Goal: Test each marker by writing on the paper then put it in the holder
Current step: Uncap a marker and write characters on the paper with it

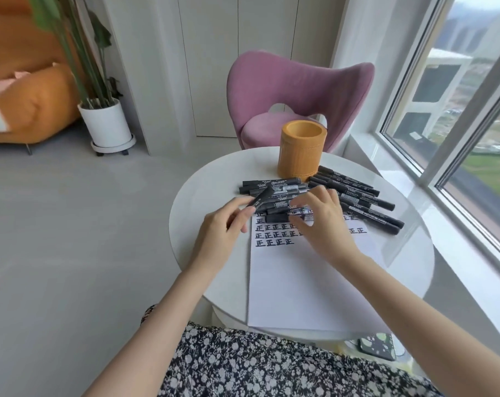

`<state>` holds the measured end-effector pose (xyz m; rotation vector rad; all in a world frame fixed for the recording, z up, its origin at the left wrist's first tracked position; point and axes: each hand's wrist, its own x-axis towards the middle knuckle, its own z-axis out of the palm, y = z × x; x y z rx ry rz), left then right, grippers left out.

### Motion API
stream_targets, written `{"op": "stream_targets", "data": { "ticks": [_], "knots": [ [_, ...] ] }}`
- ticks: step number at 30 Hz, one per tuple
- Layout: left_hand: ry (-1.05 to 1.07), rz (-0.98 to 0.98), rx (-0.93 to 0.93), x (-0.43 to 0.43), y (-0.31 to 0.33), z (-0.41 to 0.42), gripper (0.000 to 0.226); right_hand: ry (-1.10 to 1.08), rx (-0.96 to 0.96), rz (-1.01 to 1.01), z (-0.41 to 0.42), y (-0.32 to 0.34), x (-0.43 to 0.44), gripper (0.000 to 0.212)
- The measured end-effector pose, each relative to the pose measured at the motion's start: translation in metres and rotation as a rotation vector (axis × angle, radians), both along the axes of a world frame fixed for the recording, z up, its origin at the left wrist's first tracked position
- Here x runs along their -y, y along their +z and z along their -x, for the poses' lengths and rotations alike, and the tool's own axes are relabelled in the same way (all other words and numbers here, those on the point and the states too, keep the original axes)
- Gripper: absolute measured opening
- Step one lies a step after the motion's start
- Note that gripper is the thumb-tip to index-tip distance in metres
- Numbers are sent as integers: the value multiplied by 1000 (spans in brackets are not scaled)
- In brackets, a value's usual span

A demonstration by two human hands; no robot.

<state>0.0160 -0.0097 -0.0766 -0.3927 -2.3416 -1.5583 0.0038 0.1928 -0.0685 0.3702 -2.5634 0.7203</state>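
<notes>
Both hands are over the top of the paper, and we have a marker in play. Our left hand pinches one black marker between thumb and fingers near its lower end, the barrel tilting up and away toward the pile. Our right hand is curled with its fingertips at the markers lying on the sheet's upper edge; we cannot tell whether it grips one or only touches them.

The remaining markers sit in two loose heaps on the round white worktop: a left heap just in front of our hands and a right heap fanned toward the window. The orange holder stands upright behind them at the far edge and, from this angle, appears empty. Rows of written characters already fill the top of the sheet.

We judge these markers light, rigid and smooth-barrelled, so they will roll and slide if nudged. A pinch at mid-barrel should steady one for carrying; for uncapping, we would hold the barrel in one hand and pull the cap with the other. The paper is thin and unweighted, so it may shift under the stroke unless a hand rests on it. The holder looks stable enough to drop markers into.
</notes>
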Motion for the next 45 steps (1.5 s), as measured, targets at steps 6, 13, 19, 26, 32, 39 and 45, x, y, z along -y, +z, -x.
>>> {"op": "stream_targets", "data": {
  "ticks": [6, 13, 19, 26, 32, 39, 45],
  "knots": [
    [-96, 22, 0, -2, 5, -5, 14, 216, 367, 638, -35, 26, 32, 19],
    [-166, 147, -84, -3, 4, -7, 13, 186, 350, 876, -38, 15, 50, 27],
    [-121, 209, -122, -1, -1, -2, 17, 192, 325, 985, -42, 19, 46, 27],
    [-73, 441, -229, 0, 1, -5, 39, 246, 329, 948, -39, 23, 48, 28],
    [-91, 399, -161, 1, 5, -8, 37, 287, 355, 937, -38, 21, 45, 28],
    [-190, 129, -27, 3, 4, -5, 27, 312, 363, 928, -38, 28, 47, 23],
    [-221, 106, -31, 2, 1, -2, 31, 226, 339, 988, -40, 28, 47, 17]
  ]
}}
